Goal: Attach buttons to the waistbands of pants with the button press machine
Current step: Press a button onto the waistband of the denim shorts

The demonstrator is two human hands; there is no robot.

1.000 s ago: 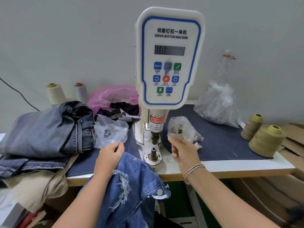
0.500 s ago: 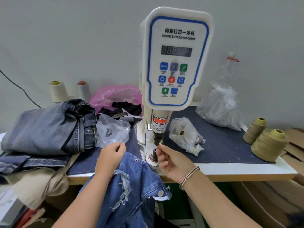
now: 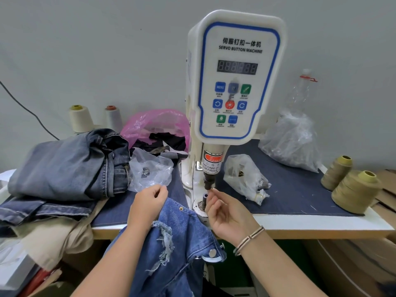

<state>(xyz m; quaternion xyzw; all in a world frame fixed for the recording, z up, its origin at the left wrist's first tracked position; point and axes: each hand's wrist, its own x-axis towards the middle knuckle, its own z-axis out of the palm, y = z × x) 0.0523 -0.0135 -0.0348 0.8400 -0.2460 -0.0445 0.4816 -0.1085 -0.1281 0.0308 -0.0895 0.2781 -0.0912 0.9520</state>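
Right hand (image 3: 230, 215) is pinching something tiny (can't tell what) right at the press post (image 3: 205, 199) near the bench's (image 3: 321, 225) front edge, while the left hand (image 3: 147, 203) is gripping the jeans waistband (image 3: 180, 213) just left of it.

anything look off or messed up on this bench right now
Nothing is broken or spilled. The frayed rip in the blue jeans looks like deliberate distressing. The one worry is the right hand: its fingertips sit between the punch and the lower die, just under the finger warning label.

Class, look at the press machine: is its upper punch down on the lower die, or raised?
Raised. A gap shows between the upper punch and lower die, where the right hand's fingertips reach.
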